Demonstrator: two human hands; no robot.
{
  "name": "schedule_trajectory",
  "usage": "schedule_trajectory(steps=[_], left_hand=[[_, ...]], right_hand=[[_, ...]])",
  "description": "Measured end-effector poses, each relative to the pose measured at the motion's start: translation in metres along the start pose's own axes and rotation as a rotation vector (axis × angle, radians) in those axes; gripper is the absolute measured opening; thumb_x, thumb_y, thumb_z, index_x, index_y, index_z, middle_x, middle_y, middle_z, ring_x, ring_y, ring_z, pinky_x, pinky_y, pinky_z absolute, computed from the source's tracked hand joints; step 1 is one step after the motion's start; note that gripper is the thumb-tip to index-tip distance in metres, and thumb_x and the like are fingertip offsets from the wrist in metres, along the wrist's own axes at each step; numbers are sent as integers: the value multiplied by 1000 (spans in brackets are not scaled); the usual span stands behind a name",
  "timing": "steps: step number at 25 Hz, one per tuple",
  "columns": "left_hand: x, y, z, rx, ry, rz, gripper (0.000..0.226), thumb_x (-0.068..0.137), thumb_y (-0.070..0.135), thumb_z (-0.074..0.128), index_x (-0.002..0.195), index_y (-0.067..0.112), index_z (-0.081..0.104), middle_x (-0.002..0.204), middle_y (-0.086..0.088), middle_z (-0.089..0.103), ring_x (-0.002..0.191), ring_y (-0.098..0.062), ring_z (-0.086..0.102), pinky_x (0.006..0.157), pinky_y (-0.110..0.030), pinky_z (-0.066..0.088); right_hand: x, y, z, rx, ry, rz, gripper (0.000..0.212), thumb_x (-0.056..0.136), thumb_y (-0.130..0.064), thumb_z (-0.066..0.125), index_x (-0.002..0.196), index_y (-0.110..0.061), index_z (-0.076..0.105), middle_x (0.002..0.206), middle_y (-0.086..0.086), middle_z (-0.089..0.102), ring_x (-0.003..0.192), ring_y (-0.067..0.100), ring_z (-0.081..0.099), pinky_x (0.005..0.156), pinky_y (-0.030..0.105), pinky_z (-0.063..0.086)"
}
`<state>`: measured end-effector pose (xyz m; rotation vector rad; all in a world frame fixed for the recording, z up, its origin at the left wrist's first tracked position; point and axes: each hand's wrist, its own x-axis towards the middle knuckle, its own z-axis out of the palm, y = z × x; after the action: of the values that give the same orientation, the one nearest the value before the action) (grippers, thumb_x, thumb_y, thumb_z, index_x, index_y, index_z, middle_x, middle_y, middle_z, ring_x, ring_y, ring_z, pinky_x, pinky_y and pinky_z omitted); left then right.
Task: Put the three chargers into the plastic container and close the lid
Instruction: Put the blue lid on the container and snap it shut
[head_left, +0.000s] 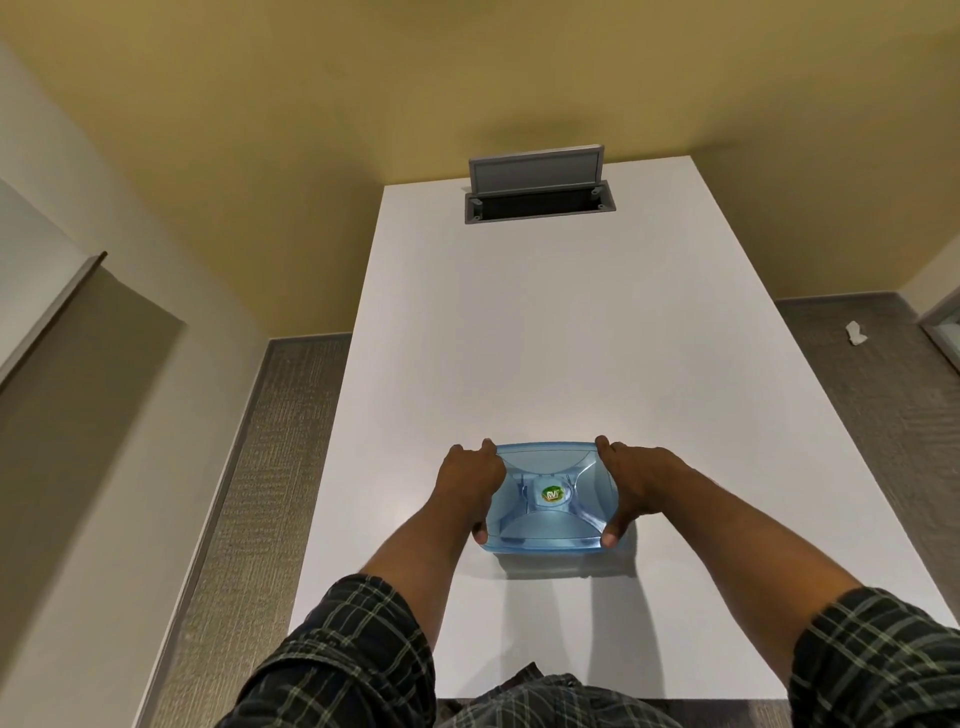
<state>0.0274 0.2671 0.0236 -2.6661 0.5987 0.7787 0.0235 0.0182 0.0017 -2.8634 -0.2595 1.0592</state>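
A blue translucent plastic container (550, 535) stands on the white table (519, 338) near its front edge. Its blue lid (545, 467), with a round green sticker in the middle, lies on top of it. My left hand (470, 486) grips the lid's left side, fingers on the far corner and thumb at the near corner. My right hand (631, 486) holds the right side the same way. No chargers are in sight; the lid hides the inside of the container.
A grey cable hatch (540, 195) stands open at the table's far end. Grey carpet lies on both sides of the table, with a crumpled white scrap (854, 332) on the floor at the right. Walls close in at the left and back.
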Motion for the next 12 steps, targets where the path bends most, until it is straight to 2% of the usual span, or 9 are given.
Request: schedule_trajectory(steps=[3, 5, 6, 7, 9, 10, 11, 12], left_hand=[[0, -3, 3, -14, 18, 3, 75, 50, 32, 98, 110, 3, 64, 121, -10, 54, 72, -25, 61, 71, -31, 33], [-2, -3, 7, -30, 27, -1, 78, 47, 33, 99, 110, 4, 62, 124, -10, 53, 73, -26, 63, 71, -31, 33], [-4, -3, 9, -42, 27, -7, 80, 46, 32, 99, 111, 5, 61, 127, -10, 53, 74, -27, 65, 70, -31, 34], [-4, -3, 10, -50, 32, -12, 81, 46, 31, 99, 112, 5, 60, 130, -10, 51, 77, -28, 67, 70, -31, 35], [-5, -3, 12, -65, 39, -9, 81, 47, 28, 98, 114, 5, 59, 137, -10, 49, 81, -30, 70, 70, -32, 36], [-5, -5, 12, -71, 38, -7, 81, 47, 27, 98, 114, 5, 58, 139, -10, 48, 82, -31, 70, 70, -32, 36], [-5, -5, 12, -74, 39, -6, 81, 46, 28, 98, 114, 6, 58, 140, -9, 47, 82, -31, 70, 70, -32, 36], [-6, -6, 12, -74, 39, -8, 82, 46, 28, 98, 114, 6, 58, 142, -9, 46, 84, -31, 70, 71, -32, 36]], right_hand=[[3, 2, 0, 30, -13, -3, 143, 33, -69, 89, 145, -14, 21, 134, 1, 54, 118, 26, 57, 91, 39, 49], [7, 7, -5, 98, -12, -26, 128, 48, -68, 87, 145, -10, 26, 132, 7, 56, 120, 28, 55, 96, 41, 48], [9, 9, -7, 145, -6, -33, 112, 61, -66, 82, 142, -7, 33, 129, 11, 58, 119, 29, 55, 95, 40, 47], [11, 10, -7, 196, 15, -35, 88, 74, -62, 76, 134, -6, 43, 124, 14, 61, 116, 31, 57, 91, 37, 46], [17, 9, -5, 335, 98, -11, 40, 93, -49, 62, 102, -10, 54, 110, 19, 67, 105, 32, 64, 82, 33, 43], [20, 8, -4, 395, 135, 10, 32, 97, -42, 58, 88, -11, 53, 100, 20, 70, 96, 32, 67, 79, 33, 44], [23, 8, -2, 472, 163, 41, 32, 99, -36, 57, 80, -11, 55, 87, 19, 71, 85, 32, 69, 75, 32, 46], [27, 9, 0, 572, 185, 77, 32, 98, -33, 59, 77, -8, 60, 75, 15, 69, 72, 31, 68, 68, 30, 48]])
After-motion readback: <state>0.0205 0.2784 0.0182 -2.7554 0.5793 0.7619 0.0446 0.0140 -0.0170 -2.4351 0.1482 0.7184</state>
